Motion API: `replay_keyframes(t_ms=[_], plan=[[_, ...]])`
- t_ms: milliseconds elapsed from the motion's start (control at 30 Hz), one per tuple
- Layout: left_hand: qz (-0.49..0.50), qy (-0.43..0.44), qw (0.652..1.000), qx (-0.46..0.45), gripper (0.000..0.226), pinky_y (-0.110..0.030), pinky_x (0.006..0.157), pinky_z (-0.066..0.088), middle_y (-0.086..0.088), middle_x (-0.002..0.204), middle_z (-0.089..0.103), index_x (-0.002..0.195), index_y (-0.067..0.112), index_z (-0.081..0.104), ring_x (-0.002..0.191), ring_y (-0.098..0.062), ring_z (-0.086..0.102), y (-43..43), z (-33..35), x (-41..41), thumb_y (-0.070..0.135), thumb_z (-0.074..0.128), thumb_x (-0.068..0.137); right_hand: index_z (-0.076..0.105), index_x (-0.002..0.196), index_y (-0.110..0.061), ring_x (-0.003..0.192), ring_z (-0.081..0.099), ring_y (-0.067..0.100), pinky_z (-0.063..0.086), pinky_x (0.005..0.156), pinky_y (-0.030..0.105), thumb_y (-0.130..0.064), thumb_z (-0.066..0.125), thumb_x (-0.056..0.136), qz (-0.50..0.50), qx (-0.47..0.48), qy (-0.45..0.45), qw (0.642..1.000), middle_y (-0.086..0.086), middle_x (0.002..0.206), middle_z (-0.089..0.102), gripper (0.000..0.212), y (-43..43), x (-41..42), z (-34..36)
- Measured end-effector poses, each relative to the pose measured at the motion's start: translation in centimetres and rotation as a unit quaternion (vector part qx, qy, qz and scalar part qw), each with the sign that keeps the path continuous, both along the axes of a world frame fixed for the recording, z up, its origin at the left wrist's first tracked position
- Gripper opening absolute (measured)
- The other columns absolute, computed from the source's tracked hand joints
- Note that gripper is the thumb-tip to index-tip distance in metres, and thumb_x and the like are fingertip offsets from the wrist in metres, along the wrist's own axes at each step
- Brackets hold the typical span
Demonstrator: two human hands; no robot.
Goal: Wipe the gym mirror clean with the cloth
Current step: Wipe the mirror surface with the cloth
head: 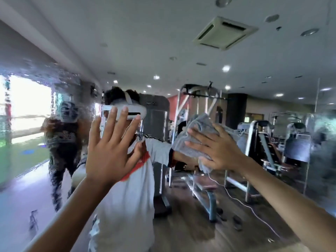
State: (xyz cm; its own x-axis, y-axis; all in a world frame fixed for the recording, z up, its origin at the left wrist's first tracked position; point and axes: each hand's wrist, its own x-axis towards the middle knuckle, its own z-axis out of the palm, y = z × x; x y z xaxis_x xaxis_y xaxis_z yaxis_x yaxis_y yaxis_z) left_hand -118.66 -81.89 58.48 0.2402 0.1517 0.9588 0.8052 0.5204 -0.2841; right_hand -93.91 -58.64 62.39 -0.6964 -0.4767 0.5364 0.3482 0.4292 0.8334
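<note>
**Hands and cloth at the mirror**

Mirror [69, 84] fills the view, and both arms reach up to the glass. Left hand [109, 151] lies flat against it, released, fingers straight and spread, holding nothing. Right hand [220, 151] presses the grey cloth [198, 124] to the glass with straight, splayed fingers – not clenched. The cloth is bunched under the palm; folds show above the fingers and a corner hangs below the hand. The two hands are level, near each other but apart.

Wet streaks [60, 135] cover the left part of the glass and distort the reflection there; the part around the cloth reflects sharply. Reflected in it: a person in a white headset [127, 110] and pale shirt, weight machines [198, 106], a padded bench [207, 186] on a wooden floor [190, 224], and a ceiling vent [225, 32].
</note>
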Motion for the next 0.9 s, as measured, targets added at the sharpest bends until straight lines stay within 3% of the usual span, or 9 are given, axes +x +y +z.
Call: replay_keyframes(t_ms=[133, 233, 400, 500, 600, 700, 767, 833, 900], plan=[[0.001, -0.019, 1.000, -0.002, 0.063, -0.059, 0.121, 0.018, -0.016, 0.164, 0.024, 0.157, 0.014, 0.031, 0.152, -0.035, 0.022, 0.0, -2.1, 0.0, 0.042, 0.039, 0.101, 0.009, 0.158, -0.028, 0.150, 0.019, 0.026, 0.027, 0.112, 0.065, -0.037, 0.024, 0.103, 0.020, -0.209, 0.247, 0.946, 0.014, 0.161, 0.029, 0.058, 1.2, 0.4, 3.0], [-0.005, -0.032, 0.999, 0.001, 0.063, -0.059, 0.121, 0.018, -0.015, 0.164, 0.023, 0.157, 0.014, 0.031, 0.152, -0.035, 0.020, 0.3, -2.2, 0.1, 0.044, 0.037, 0.101, 0.022, 0.157, -0.016, 0.151, 0.013, 0.024, 0.012, 0.121, 0.058, -0.037, 0.026, 0.103, 0.046, -0.290, 0.377, 0.878, 0.012, 0.163, 0.021, 0.058, -2.8, -3.9, 3.3], [-0.011, -0.030, 0.999, -0.001, 0.063, -0.061, 0.119, 0.023, -0.015, 0.164, 0.025, 0.157, 0.014, 0.032, 0.152, -0.035, 0.023, -0.2, -3.8, -0.2, 0.044, 0.039, 0.102, 0.003, 0.158, -0.025, 0.150, 0.010, 0.023, 0.001, 0.121, 0.055, -0.042, 0.034, 0.100, 0.004, -0.082, 0.055, 0.995, 0.003, 0.166, 0.000, 0.068, -3.6, -3.4, -6.3], [-0.008, -0.029, 1.000, -0.002, 0.063, -0.060, 0.119, 0.022, -0.016, 0.163, 0.027, 0.156, 0.014, 0.034, 0.151, -0.035, 0.025, -0.2, -5.2, 0.0, 0.042, 0.041, 0.100, 0.002, 0.159, -0.031, 0.152, 0.012, 0.022, 0.006, 0.121, 0.057, -0.037, 0.034, 0.097, -0.001, -0.048, 0.050, 0.998, -0.001, 0.167, -0.003, 0.070, -0.5, -0.8, -7.0], [-0.007, -0.040, 0.999, 0.005, 0.064, -0.061, 0.119, 0.022, -0.015, 0.163, 0.027, 0.156, 0.015, 0.033, 0.151, -0.035, 0.025, 0.1, -5.4, 0.1, 0.042, 0.042, 0.099, 0.005, 0.158, -0.032, 0.152, 0.012, 0.020, 0.018, 0.119, 0.059, -0.038, 0.024, 0.104, 0.040, -0.205, 0.264, 0.942, -0.003, 0.166, 0.005, 0.058, -0.6, -1.5, -3.9], [-0.009, -0.037, 0.999, 0.009, 0.066, -0.060, 0.119, 0.023, -0.014, 0.163, 0.027, 0.156, 0.015, 0.034, 0.151, -0.035, 0.026, 0.2, -5.4, -0.2, 0.041, 0.048, 0.097, 0.008, 0.156, -0.030, 0.152, 0.007, 0.017, -0.001, 0.124, 0.046, -0.037, 0.029, 0.102, 0.070, -0.334, 0.400, 0.851, -0.001, 0.164, 0.010, 0.059, -4.1, -5.1, -4.0], [-0.014, -0.041, 0.999, 0.012, 0.065, -0.059, 0.119, 0.023, -0.014, 0.163, 0.027, 0.156, 0.016, 0.034, 0.150, -0.034, 0.027, 0.1, -5.7, -0.3, 0.042, 0.047, 0.098, 0.009, 0.157, -0.027, 0.152, 0.011, 0.023, 0.000, 0.123, 0.050, -0.037, 0.034, 0.100, 0.065, -0.317, 0.338, 0.884, 0.005, 0.163, 0.014, 0.063, -5.9, -6.6, -7.6], [-0.016, -0.034, 0.999, 0.001, 0.063, -0.060, 0.118, 0.023, -0.015, 0.163, 0.027, 0.156, 0.015, 0.035, 0.150, -0.036, 0.027, -0.1, -6.0, -0.5, 0.043, 0.043, 0.100, 0.012, 0.159, -0.027, 0.152, 0.018, 0.024, 0.010, 0.121, 0.057, -0.038, 0.038, 0.099, 0.025, -0.197, 0.166, 0.966, 0.007, 0.164, 0.017, 0.066, -5.5, -5.3, -11.9], [-0.021, -0.028, 0.999, -0.018, 0.063, -0.062, 0.117, 0.024, -0.017, 0.163, 0.027, 0.156, 0.013, 0.034, 0.150, -0.038, 0.026, -0.3, -6.2, -0.6, 0.044, 0.040, 0.101, 0.014, 0.159, -0.030, 0.150, 0.022, 0.020, 0.011, 0.121, 0.058, -0.042, 0.040, 0.098, -0.017, -0.107, 0.065, 0.992, 0.003, 0.165, 0.014, 0.067, -3.7, -2.3, -13.1]])
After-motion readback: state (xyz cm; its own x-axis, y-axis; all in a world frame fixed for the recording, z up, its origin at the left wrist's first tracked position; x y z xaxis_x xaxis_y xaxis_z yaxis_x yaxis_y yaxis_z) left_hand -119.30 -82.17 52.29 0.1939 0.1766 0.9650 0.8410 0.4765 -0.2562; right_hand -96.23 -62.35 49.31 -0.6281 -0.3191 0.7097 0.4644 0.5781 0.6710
